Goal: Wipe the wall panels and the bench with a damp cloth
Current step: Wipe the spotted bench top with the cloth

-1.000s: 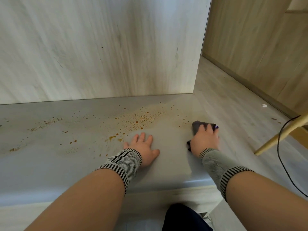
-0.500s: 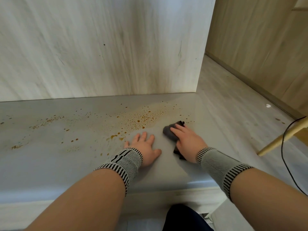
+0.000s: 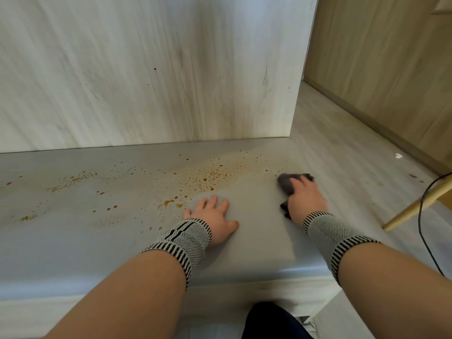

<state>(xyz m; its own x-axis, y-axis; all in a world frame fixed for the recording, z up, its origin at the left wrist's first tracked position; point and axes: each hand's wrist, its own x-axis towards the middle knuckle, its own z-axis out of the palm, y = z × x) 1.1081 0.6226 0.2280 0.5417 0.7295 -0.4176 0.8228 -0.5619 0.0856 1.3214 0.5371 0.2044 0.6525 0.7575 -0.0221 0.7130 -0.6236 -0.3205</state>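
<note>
Right hand (image 3: 305, 201) pressing dark cloth (image 3: 285, 182) onto counter (image 3: 73, 241), fingers over it; left hand (image 3: 215, 216) flat, fingers spread, orange spatter (image 3: 210, 176) just beyond.

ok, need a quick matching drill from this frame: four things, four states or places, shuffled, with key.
Things:
1. left hand
2. right hand
3. cloth
4. orange spatter

States:
A. dotted across the bench top
B. flat on the bench, holding nothing
C. dark grey, under a hand
D. pressing the cloth down

Pairs: 1-B, 2-D, 3-C, 4-A
</note>
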